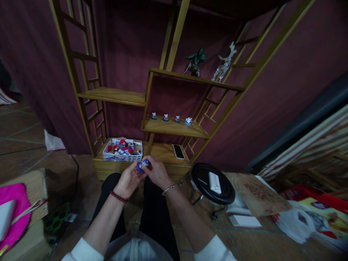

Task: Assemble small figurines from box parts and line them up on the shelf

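Note:
A small purple-and-white figurine (pixel 143 165) is held between my two hands, above my knees. My left hand (pixel 129 182) has its fingers around the figurine's left side and base. Closed on its upper right side are the fingertips of my right hand (pixel 158 174). Just beyond my hands stands a white-and-blue open box (pixel 122 157) filled with small red, blue and white figurines. On the middle shelf (pixel 174 127), several small figurines (pixel 165 117) stand spaced out in a row.
The wooden shelf unit's upper board carries a green-and-brown statuette (pixel 196 62) and a clear deer figure (pixel 224 63). A phone (pixel 178 151) lies on the bottom shelf. At right are a black stool (pixel 199 181) with a white object (pixel 214 182) on it and plastic bags (pixel 296 221).

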Action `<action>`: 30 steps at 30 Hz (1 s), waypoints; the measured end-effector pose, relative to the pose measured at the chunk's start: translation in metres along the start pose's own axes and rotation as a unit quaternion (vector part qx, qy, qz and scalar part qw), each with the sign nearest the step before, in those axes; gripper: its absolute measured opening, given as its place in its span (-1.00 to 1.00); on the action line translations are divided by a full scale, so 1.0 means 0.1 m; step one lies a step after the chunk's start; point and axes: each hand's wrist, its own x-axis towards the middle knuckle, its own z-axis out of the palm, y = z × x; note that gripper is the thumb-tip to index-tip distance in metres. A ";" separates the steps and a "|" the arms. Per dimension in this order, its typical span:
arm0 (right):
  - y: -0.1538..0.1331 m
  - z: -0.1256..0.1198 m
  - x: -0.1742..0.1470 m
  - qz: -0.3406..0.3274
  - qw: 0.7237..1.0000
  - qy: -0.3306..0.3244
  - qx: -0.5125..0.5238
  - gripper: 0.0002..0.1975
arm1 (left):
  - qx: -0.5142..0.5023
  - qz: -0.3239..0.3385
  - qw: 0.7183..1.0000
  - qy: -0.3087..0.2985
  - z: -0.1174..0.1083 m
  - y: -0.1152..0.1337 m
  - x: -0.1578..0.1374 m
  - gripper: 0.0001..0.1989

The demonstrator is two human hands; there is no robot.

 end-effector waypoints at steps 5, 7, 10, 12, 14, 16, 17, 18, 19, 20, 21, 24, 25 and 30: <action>-0.12 -0.09 -0.02 -0.037 0.999 -0.023 -0.028 -0.80 | 0.005 -0.004 1.000 -0.029 0.01 0.04 -0.12 -0.78; -0.17 -0.12 -0.03 -0.053 0.997 -0.031 -0.037 -0.79 | 0.007 -0.008 0.999 -0.037 0.01 0.05 -0.16 -0.77; -0.25 -0.13 -0.04 -0.070 0.996 -0.036 -0.044 -0.77 | 0.007 -0.012 0.999 -0.041 0.00 0.07 -0.23 -0.76; -0.29 -0.13 -0.05 -0.074 0.995 -0.039 -0.051 -0.77 | 0.006 -0.014 0.999 -0.035 0.01 0.09 -0.28 -0.76; -0.32 -0.11 -0.05 -0.072 0.995 -0.041 -0.060 -0.77 | 0.004 -0.015 1.000 -0.023 0.02 0.10 -0.33 -0.77; -0.35 -0.10 -0.05 -0.066 0.995 -0.038 -0.065 -0.76 | -0.003 -0.012 1.000 -0.011 0.03 0.11 -0.37 -0.78; -0.36 -0.10 -0.05 -0.064 0.995 -0.036 -0.066 -0.76 | -0.008 -0.009 1.000 -0.008 0.03 0.11 -0.38 -0.78; -0.38 -0.11 -0.05 -0.068 0.995 -0.035 -0.067 -0.75 | -0.012 -0.005 1.000 -0.006 0.04 0.12 -0.40 -0.79; -0.40 -0.13 -0.05 -0.073 0.994 -0.034 -0.070 -0.75 | -0.015 0.000 1.000 -0.007 0.04 0.12 -0.41 -0.79; -0.43 -0.14 -0.05 -0.080 0.994 -0.033 -0.073 -0.75 | -0.018 0.006 1.000 -0.010 0.04 0.13 -0.43 -0.80; -0.45 -0.16 -0.05 -0.085 0.993 -0.033 -0.077 -0.75 | -0.021 0.010 1.000 -0.014 0.04 0.13 -0.44 -0.80; -0.52 -0.20 -0.07 -0.079 0.993 -0.035 -0.086 -0.76 | -0.021 0.018 0.999 -0.024 0.06 0.13 -0.50 -0.80; -0.54 -0.21 -0.08 -0.079 0.993 -0.034 -0.084 -0.76 | -0.020 0.019 0.999 -0.024 0.07 0.12 -0.52 -0.80; -0.56 -0.23 -0.16 -0.083 0.995 -0.011 -0.061 -0.76 | 0.001 0.021 0.999 -0.026 0.12 0.08 -0.59 -0.80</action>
